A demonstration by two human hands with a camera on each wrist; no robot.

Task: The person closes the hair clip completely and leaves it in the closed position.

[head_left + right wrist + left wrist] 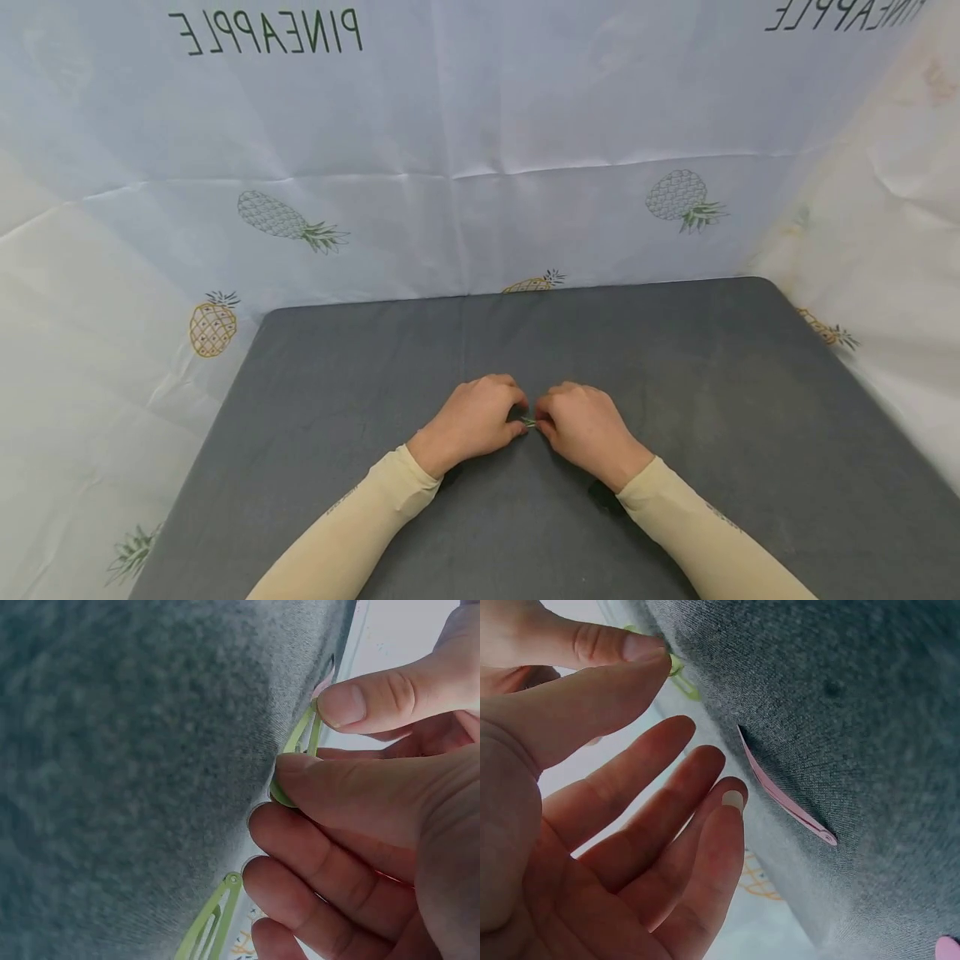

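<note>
A green snap hair clip (pixel 529 422) spans the small gap between my two hands, just over the grey tabletop. My left hand (pixel 480 417) pinches one end, its thumb (pixel 343 703) over the clip's pivot end. At the other end, my right hand (pixel 588 425) holds the clip between thumb and forefinger, its other fingers loosely bent. The clip's middle (pixel 296 739) shows between both thumbs; its ends are partly hidden. Beside the left fingertips, a pink hair clip (pixel 784 799) lies on the cloth. Near the right hand's lower fingers lies another green clip (pixel 214 919).
A rounded pink piece (pixel 949 949) shows at the left wrist view's corner. The grey table (pixel 360 367) meets a white curtain (pixel 465 108) printed with pineapples at its back and sides. Cream sleeves (pixel 352 525) cover both forearms.
</note>
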